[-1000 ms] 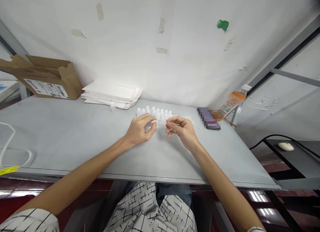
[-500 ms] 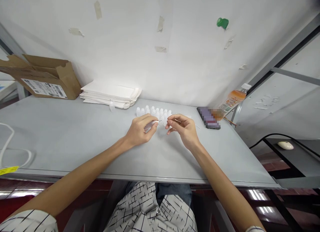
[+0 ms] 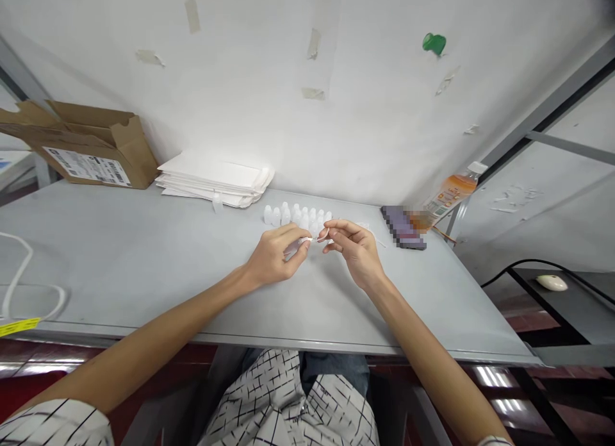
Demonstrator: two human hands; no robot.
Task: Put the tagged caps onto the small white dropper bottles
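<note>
While the rest of the table [image 3: 168,254] lies quiet, the left hand [image 3: 276,257] has shifted rightward over the last half second, and from where I stand the space between the two sets of fingertips looks narrower. Both hands are in front of the cluster of small white bottles [image 3: 286,213], on the wearer's side of it. The left thumb and forefinger pinch a small white piece [image 3: 305,239]; the dark, wire-like tip that stuck out of that grip a moment ago no longer shows clearly. The right hand [image 3: 358,247], hardly moved, pinches what looks like a thin pale strand [image 3: 325,234], its other fingers loosely curled. To my mind, the shift leaves the piece and the strand in close reach of each other, so fine alignment matters now; whether they touch is too small to tell.

Left of the cluster sit one lone bottle [image 3: 218,202] and, behind that, a stack of white envelopes [image 3: 211,177]. Well to its right lie a phone [image 3: 402,228] and an orange drink bottle [image 3: 451,193].
</note>
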